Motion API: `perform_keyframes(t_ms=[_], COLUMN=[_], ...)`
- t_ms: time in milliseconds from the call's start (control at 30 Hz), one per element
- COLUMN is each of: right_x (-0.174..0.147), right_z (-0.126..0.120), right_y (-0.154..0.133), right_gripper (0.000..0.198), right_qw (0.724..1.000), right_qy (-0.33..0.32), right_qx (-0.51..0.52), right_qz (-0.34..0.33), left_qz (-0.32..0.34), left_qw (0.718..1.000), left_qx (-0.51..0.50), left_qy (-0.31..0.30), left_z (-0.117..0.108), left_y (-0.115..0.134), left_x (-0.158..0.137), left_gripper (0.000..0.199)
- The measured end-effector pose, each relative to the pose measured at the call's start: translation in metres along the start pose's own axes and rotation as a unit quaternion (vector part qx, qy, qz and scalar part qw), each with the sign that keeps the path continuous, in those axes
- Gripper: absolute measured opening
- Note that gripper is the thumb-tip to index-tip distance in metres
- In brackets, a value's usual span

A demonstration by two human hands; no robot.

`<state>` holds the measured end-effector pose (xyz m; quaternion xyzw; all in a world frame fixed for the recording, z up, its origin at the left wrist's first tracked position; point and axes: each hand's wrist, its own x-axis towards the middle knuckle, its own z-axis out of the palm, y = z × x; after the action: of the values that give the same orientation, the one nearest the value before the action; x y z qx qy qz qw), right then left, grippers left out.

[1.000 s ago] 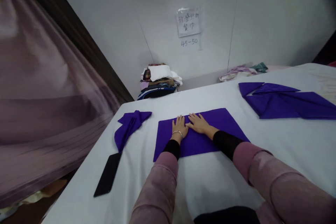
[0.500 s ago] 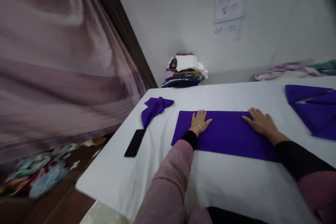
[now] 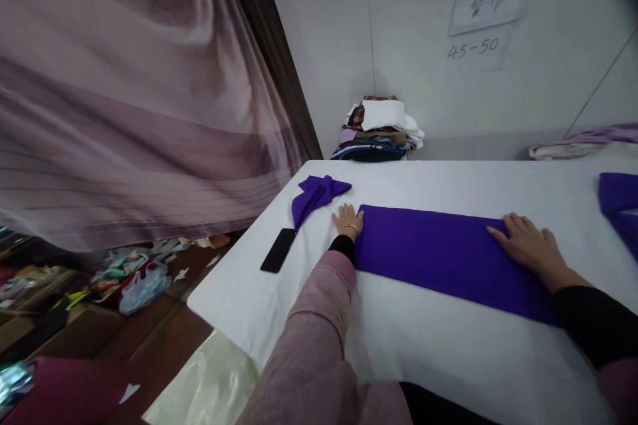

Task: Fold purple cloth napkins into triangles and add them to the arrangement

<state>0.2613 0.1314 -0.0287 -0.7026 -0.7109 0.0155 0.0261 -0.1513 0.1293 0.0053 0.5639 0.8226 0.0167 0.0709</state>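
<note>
A purple cloth napkin lies flat on the white-covered table, folded into a long band. My left hand rests at the band's left end, fingers spread, the thumb at its upper left corner and the other fingers on the white cover. Toward the band's right end my right hand lies palm down with its fingers stretched out, pressing on the cloth near the far edge. Part of the right end is hidden beneath my right hand and sleeve.
A knotted purple cloth and a black phone lie on the left of the table. Another purple cloth is cut off at the right. Behind are stacked clothes; a curtain hangs at the left.
My left hand has slid left along the band to its left end. My right hand stays near the right part. The view has turned somewhat left.
</note>
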Motion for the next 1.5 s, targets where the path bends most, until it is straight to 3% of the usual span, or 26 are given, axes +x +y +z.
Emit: perform_keyframes(t_ms=[100, 267, 400, 500, 633, 733, 800, 967, 1067, 1133, 1300, 1500], right_x=[-0.001, 0.001, 0.002, -0.015, -0.06, -0.082, -0.087, -0.102, -0.115, -0.121, -0.122, -0.12], right_z=[0.0, 0.0, -0.009, -0.018, -0.013, -0.005, -0.002, -0.005, -0.008, -0.008, -0.006, -0.002], right_y=[-0.002, 0.004, -0.007, -0.063, -0.176, -0.214, -0.197, -0.068, -0.014, -0.002, -0.006, 0.0], right_gripper=[0.078, 0.076, 0.075, 0.08, 0.076, 0.074, 0.071, 0.058, 0.057, 0.058, 0.06, 0.054], right_qw=[1.0, 1.0, 1.0, 0.999, 0.987, 0.973, 0.974, 0.993, 0.999, 1.0, 0.999, 0.999], right_qy=[0.001, 0.004, 0.0, 0.03, 0.002, -0.011, -0.001, 0.017, 0.017, 0.016, 0.033, 0.026], right_qx=[0.005, 0.015, 0.026, 0.033, 0.075, 0.1, 0.1, 0.028, -0.006, -0.015, -0.015, -0.012], right_qz=[0.001, -0.004, 0.017, 0.008, -0.145, -0.209, -0.201, -0.113, -0.035, -0.008, 0.002, -0.017], left_qz=[0.019, 0.227, 0.224, 0.219, 0.216, 0.214, 0.217, 0.217, 0.216, 0.216, 0.177, 0.304], left_qw=[1.0, 0.974, 0.974, 0.975, 0.976, 0.976, 0.975, 0.976, 0.976, 0.976, 0.984, 0.953], left_qx=[0.002, 0.005, -0.001, 0.002, 0.011, 0.025, 0.03, 0.028, 0.033, 0.037, 0.026, -0.002], left_qy=[0.016, 0.013, -0.015, -0.018, -0.018, -0.019, -0.018, -0.014, -0.014, -0.019, -0.023, -0.006], left_z=[0.002, 0.019, 0.023, 0.02, 0.018, 0.017, 0.017, 0.016, 0.015, 0.012, 0.007, 0.029], left_y=[0.011, 0.018, 0.013, 0.013, 0.015, 0.014, 0.013, 0.014, 0.014, 0.014, 0.03, 0.076], left_x=[-0.021, -0.068, -0.083, -0.082, -0.079, -0.077, -0.076, -0.076, -0.074, -0.073, -0.088, -0.128], left_gripper=[0.062, 0.073, 0.073, 0.07, 0.066, 0.065, 0.066, 0.068, 0.068, 0.067, 0.072, 0.076])
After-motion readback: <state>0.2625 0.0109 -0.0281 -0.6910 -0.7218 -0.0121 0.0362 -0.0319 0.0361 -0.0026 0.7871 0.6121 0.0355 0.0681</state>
